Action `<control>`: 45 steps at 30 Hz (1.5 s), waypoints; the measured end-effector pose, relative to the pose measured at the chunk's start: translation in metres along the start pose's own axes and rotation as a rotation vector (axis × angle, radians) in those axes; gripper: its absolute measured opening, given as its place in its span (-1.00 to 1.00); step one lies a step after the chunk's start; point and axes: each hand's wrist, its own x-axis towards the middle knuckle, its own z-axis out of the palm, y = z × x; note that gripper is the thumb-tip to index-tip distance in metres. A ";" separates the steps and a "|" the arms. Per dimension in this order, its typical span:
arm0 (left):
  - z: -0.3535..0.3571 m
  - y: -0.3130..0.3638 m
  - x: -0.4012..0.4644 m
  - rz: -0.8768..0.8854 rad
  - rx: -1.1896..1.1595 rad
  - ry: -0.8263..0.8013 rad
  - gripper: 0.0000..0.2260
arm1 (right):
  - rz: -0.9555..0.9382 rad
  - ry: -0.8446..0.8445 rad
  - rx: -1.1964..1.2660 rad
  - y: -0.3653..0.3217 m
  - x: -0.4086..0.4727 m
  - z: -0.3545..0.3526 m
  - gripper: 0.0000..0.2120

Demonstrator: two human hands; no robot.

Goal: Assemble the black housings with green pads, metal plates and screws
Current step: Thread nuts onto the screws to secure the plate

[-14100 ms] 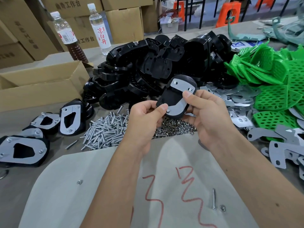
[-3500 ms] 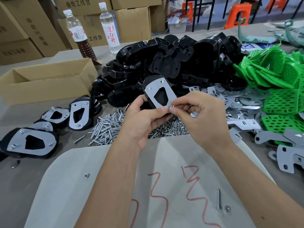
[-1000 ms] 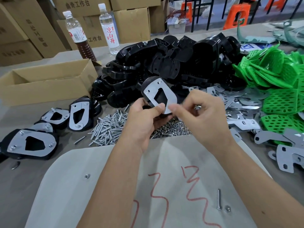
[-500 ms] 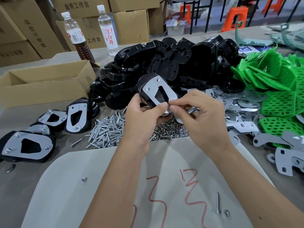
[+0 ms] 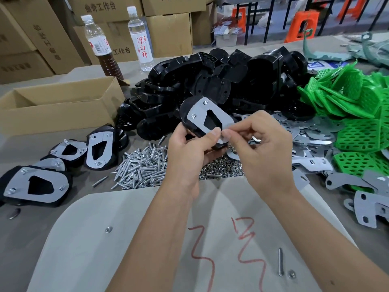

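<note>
Above the worktop's near-middle, over the screw pile [image 5: 143,165], we hold the black housing [image 5: 186,114] with its metal plate [image 5: 207,115] facing us. Long axis runs from upper left down to lower right. Left hand [image 5: 189,148] grips the lower end, thumb pressed on the plate. Right hand [image 5: 261,144] is nearer the plate's lower-right corner, thumb and forefinger pinched narrow there, possibly on a nut or screw; too small to tell. Two screws already sit in the plate's upper holes. Finished units [image 5: 35,184] lie toward the left edge, green pads [image 5: 357,114] toward the right.
</note>
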 end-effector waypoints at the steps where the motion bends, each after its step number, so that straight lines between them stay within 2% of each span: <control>1: 0.001 0.000 0.000 -0.004 -0.011 -0.023 -0.77 | 0.071 0.038 0.085 -0.001 0.000 0.000 -0.83; 4: 0.003 -0.001 -0.002 -0.022 -0.083 -0.086 -0.79 | 0.212 0.076 0.277 -0.004 -0.002 0.001 -0.72; 8: -0.001 0.003 0.002 -0.050 -0.151 -0.067 -0.77 | 0.291 -0.066 0.430 -0.001 0.000 -0.003 -0.88; 11: -0.006 0.004 0.004 -0.050 -0.117 -0.002 -0.76 | 0.275 -0.135 0.411 0.002 0.001 -0.005 -0.76; 14: -0.009 0.002 0.005 -0.053 -0.034 -0.014 -0.78 | 0.216 -0.193 0.318 0.004 0.001 -0.003 -0.78; 20: -0.005 -0.005 0.005 -0.054 -0.014 -0.016 -0.81 | 0.317 -0.066 0.391 0.003 -0.001 0.002 -0.93; 22: -0.004 -0.006 0.005 -0.072 -0.032 -0.031 -0.81 | 0.340 -0.039 0.453 0.004 -0.001 0.002 -0.85; 25: -0.004 -0.006 0.005 -0.090 -0.077 -0.037 -0.80 | 0.336 -0.109 0.449 0.005 0.001 -0.003 -0.92; 29: -0.007 -0.004 0.005 -0.079 -0.073 -0.022 -0.81 | 0.283 -0.191 0.411 0.007 0.002 -0.004 -0.82; 35: -0.006 -0.004 0.005 -0.043 -0.004 0.012 -0.82 | 0.278 -0.103 0.312 0.007 -0.002 0.000 -0.90; 39: -0.004 -0.006 0.004 -0.027 0.014 0.003 -0.83 | 0.296 -0.024 0.293 0.007 -0.004 0.001 -0.83; 42: -0.003 -0.006 0.005 -0.017 -0.001 0.001 -0.83 | 0.266 -0.104 0.321 0.004 -0.001 -0.002 -0.95; 45: -0.006 -0.005 0.006 -0.020 -0.005 0.019 -0.82 | 0.238 -0.152 0.308 0.003 0.001 -0.002 -0.86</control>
